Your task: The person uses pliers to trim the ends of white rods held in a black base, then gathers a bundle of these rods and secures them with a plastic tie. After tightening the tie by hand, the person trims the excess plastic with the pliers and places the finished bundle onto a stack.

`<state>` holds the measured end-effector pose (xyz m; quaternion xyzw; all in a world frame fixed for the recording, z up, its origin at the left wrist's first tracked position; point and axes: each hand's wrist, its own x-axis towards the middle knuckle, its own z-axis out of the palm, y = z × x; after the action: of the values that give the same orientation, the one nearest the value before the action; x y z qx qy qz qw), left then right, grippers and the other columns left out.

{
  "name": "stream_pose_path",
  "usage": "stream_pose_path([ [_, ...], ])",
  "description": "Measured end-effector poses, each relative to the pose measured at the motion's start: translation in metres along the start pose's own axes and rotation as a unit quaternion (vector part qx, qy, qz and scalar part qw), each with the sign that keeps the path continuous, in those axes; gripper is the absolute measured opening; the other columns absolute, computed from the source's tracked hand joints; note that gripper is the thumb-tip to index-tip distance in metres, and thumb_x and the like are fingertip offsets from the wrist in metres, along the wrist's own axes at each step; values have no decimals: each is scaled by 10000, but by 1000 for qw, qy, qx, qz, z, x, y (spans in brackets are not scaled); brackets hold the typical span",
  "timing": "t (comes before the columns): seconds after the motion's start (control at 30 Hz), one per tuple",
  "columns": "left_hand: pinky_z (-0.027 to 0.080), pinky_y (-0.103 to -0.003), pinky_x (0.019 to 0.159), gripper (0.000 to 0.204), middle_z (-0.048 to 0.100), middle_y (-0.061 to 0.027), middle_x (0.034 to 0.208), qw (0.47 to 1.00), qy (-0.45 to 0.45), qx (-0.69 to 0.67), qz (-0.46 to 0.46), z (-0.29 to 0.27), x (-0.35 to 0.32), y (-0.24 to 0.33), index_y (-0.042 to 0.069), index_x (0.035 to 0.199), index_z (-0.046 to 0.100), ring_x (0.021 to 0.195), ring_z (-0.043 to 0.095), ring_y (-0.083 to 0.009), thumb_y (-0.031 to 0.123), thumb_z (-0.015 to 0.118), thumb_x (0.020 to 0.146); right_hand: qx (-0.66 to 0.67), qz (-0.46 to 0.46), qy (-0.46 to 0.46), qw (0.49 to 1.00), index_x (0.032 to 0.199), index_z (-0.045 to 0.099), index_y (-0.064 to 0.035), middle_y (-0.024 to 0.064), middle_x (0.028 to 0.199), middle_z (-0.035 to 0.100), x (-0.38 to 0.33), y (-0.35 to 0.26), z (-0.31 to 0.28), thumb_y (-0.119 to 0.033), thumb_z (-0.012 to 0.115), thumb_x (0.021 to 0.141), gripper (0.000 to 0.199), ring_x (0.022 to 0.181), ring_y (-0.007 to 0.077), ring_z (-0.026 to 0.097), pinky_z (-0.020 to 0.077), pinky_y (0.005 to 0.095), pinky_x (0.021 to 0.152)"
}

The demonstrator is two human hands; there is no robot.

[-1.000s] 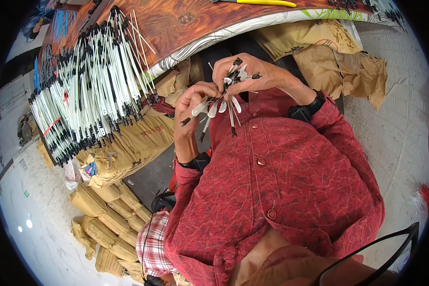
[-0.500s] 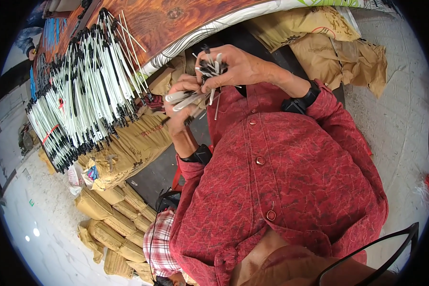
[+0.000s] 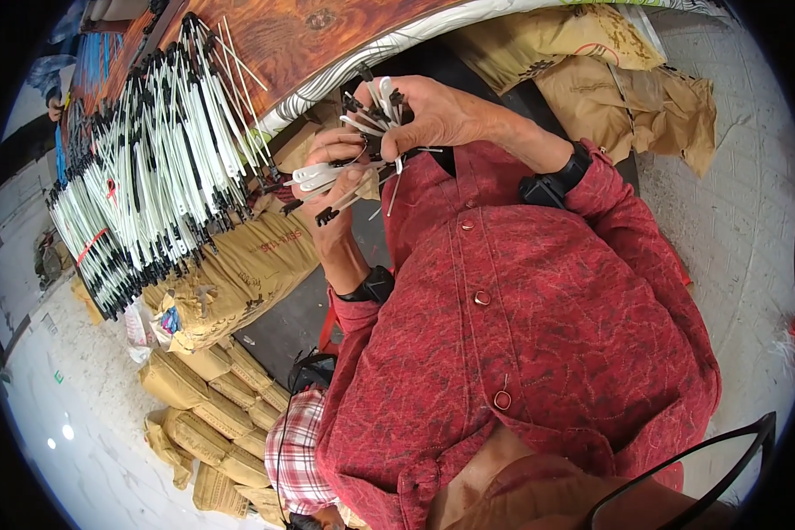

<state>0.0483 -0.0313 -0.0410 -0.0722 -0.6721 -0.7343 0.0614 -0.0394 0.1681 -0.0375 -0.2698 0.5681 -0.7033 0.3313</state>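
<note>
My left hand (image 3: 337, 190) grips a small bunch of thin white rods with black tips (image 3: 320, 177), lying roughly level in front of my red shirt. My right hand (image 3: 424, 110) is closed on a second fan of the same black-tipped white rods (image 3: 375, 102), which point up and to the left. The two hands are close together and the bunches nearly touch. Both wrists wear black bands.
A large pile of bundled white rods with black ends (image 3: 150, 185) lies on the wooden table (image 3: 300, 35) at the upper left. Brown paper sacks (image 3: 230, 274) are stacked below the table and more brown sacks (image 3: 627, 79) lie at the upper right. Another person's checked cap (image 3: 296, 450) shows below.
Both hands have moved up and toward the table edge. The rods have been split from one spread cluster into a level bunch in the left hand and a fan in the right.
</note>
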Motion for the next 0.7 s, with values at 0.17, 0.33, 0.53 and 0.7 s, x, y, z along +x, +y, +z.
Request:
stream_pose_path([
  [0.17,508,-345,871,220,640,-161,1083,996,71,33,-33,7,-3,-1,-52,984,665,987,619,-228,49,745,806,-101,-45,60,992,1127,538,-15,4,981,550,4,2,9,-443,886,677,712,938,112,521,470,299,827],
  [0.33,514,-338,866,195,660,-176,1084,984,158,-31,-71,18,-5,1,-62,950,679,994,627,-227,-43,737,765,-153,-78,92,981,1134,520,-6,25,1019,545,4,2,16,-504,892,632,799,964,122,524,467,306,859],
  [0.53,520,-349,849,182,668,-180,1070,990,105,-63,-73,1,-13,4,-56,919,675,977,639,-234,-40,746,752,6,-78,-1,997,1136,524,-7,53,1031,548,-4,2,4,-561,854,652,806,1004,131,536,456,305,903],
  [0.7,533,-358,782,160,695,-182,974,995,-67,-72,12,-14,-9,6,-29,849,690,903,669,-248,-5,789,726,131,-59,-69,987,1105,554,-19,59,1041,552,-17,7,-17,-464,795,785,599,984,145,566,465,315,899],
])
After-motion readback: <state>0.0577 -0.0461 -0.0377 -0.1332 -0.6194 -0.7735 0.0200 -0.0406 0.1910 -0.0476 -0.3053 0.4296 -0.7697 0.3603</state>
